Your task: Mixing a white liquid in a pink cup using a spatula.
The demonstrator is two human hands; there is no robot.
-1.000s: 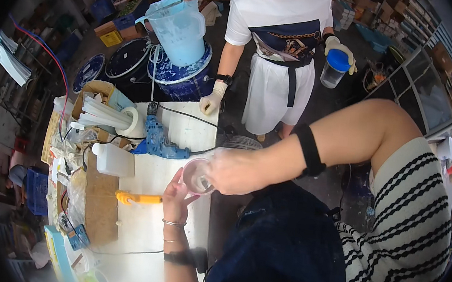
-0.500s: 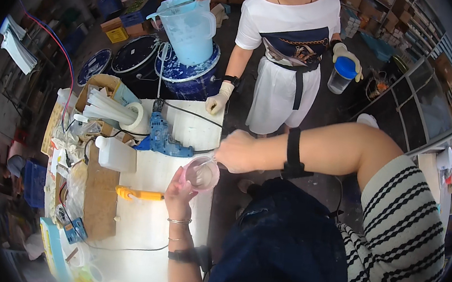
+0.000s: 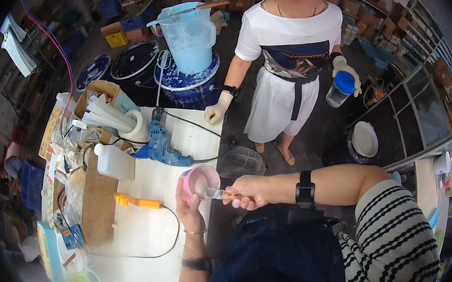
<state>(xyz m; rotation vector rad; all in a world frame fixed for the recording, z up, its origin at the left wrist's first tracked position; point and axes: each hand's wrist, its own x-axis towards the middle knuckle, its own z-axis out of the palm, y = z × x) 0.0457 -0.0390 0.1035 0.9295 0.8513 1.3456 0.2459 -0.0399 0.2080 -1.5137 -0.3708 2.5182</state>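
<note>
My left hand [image 3: 189,212] is wrapped round a pink cup [image 3: 185,179] at the right edge of the white table. Pale, whitish material coats the inside of the cup, whose mouth tips toward my right hand. My right hand [image 3: 248,191] grips a small scraper [image 3: 228,194] by its tan handle. Its pale, flat blade reaches into the cup's mouth at the right rim; the blade's tip is hard to make out.
On the white table [image 3: 146,231] lie a blue power drill [image 3: 165,146], a white jug [image 3: 115,162] and a yellow corded tool [image 3: 138,202]. A gloved co-worker [image 3: 288,54] holds a blue-lidded container [image 3: 341,89]. Beyond stands a blue bucket [image 3: 187,39] on a drum.
My right hand has dropped lower and to the right, bringing the scraper's handle into sight. The cup has tipped toward it. The co-worker stands in the same spot.
</note>
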